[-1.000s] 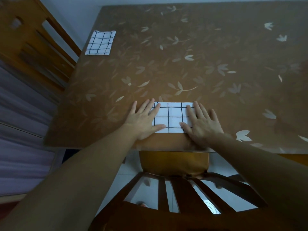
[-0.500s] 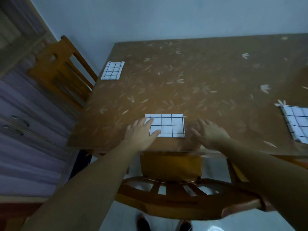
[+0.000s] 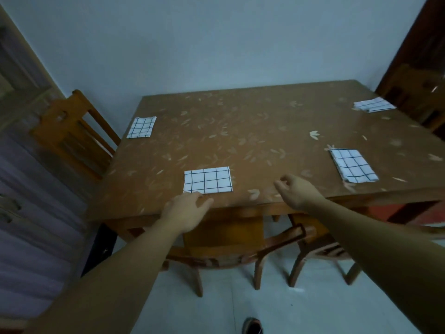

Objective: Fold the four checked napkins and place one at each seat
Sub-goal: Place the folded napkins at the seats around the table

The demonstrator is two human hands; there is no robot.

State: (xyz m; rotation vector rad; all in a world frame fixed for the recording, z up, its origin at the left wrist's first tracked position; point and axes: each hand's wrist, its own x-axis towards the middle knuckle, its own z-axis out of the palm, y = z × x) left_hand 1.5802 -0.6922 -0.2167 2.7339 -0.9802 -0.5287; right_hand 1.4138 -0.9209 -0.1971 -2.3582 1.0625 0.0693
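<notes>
Several folded white napkins with black checks lie on the brown leaf-patterned table [image 3: 252, 131]. The nearest napkin [image 3: 207, 180] sits flat by the front edge. A second napkin [image 3: 141, 127] is at the far left edge, another napkin [image 3: 352, 169] at the front right, and one more napkin [image 3: 373, 105] at the far right corner. My left hand [image 3: 186, 210] hovers over the front edge just below the nearest napkin, fingers apart, holding nothing. My right hand [image 3: 295, 191] hangs to the right of that napkin, fingers loosely curled and apart, empty.
A wooden chair [image 3: 72, 136] stands at the table's left side. Another chair [image 3: 231, 251] is tucked under the front edge below my hands, and a third chair [image 3: 322, 249] beside it. A pale wall is behind the table, a cabinet [image 3: 26, 213] to the left.
Both hands have lifted off the nearest napkin and drawn back toward the table's front edge. The view has pulled back and up, bringing the right-hand napkins into sight.
</notes>
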